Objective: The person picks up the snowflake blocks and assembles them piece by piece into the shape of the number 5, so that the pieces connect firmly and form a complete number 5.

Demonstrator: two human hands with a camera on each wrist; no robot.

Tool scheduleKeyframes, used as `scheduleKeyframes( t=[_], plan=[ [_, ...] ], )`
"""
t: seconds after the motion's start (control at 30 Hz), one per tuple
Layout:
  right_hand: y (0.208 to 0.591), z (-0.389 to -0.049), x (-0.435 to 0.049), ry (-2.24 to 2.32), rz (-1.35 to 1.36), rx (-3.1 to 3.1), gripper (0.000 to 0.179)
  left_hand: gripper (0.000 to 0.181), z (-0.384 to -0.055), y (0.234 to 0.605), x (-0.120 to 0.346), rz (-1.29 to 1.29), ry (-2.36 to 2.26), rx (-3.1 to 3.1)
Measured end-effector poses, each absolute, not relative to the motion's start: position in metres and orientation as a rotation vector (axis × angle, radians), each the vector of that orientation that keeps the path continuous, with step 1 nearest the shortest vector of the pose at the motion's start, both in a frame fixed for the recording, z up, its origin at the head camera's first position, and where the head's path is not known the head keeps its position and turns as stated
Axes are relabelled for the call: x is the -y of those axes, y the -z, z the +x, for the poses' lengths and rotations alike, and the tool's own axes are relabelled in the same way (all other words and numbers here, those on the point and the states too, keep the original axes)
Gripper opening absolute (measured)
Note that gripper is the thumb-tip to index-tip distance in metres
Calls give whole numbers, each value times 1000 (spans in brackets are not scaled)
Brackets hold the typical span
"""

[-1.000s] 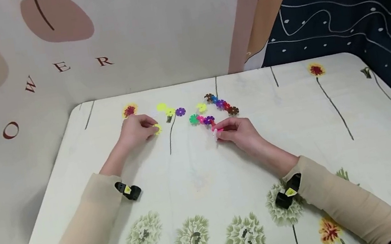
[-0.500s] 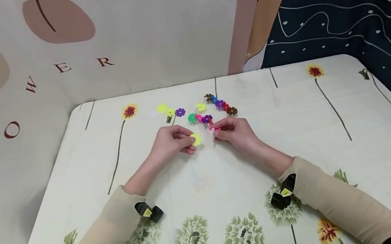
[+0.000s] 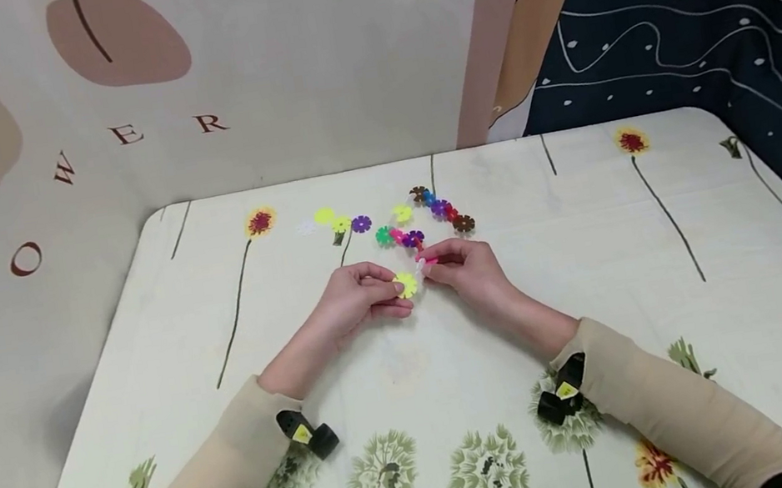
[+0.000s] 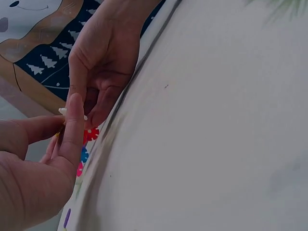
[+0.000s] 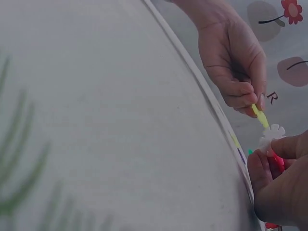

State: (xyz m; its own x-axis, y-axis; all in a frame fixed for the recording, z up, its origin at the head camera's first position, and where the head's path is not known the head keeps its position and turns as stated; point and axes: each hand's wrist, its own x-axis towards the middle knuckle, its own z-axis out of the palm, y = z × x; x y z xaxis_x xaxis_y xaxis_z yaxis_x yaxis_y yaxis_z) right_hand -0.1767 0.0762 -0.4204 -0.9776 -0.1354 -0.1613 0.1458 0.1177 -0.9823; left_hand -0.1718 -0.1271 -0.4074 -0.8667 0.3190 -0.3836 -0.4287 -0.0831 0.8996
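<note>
Pale cloth with printed letters (image 3: 307,88) hangs behind the white tabletop (image 3: 421,391), and dark cloth with white trees (image 3: 701,37) fills the far right corner. From where I stand, the person's left hand (image 3: 357,298) pinches a yellow flower-shaped disc (image 3: 407,284) near the middle of the table, while the right hand (image 3: 469,268) pinches a white disc (image 5: 274,132) beside a pink one. From those fingers a short chain (image 3: 414,238) of red, purple, pink and green discs runs away to the far left. Another chain (image 3: 440,210) curves farther off to the right, and loose discs (image 3: 341,224) lie at the far left. It looks to me like the joining step: yellow is edge to edge with white, though I can't tell whether their slots have met. I'd say the next move calls for lining up the notches and pressing firmly, with the white disc kept steady.
</note>
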Motion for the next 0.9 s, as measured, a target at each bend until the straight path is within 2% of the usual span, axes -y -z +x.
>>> scheduleKeyframes(
  t=[0.9],
  plan=[
    [420,-174,-74,2182,24,-1939,22,12,-167,413,120,-277,-2116,-1591]
  ],
)
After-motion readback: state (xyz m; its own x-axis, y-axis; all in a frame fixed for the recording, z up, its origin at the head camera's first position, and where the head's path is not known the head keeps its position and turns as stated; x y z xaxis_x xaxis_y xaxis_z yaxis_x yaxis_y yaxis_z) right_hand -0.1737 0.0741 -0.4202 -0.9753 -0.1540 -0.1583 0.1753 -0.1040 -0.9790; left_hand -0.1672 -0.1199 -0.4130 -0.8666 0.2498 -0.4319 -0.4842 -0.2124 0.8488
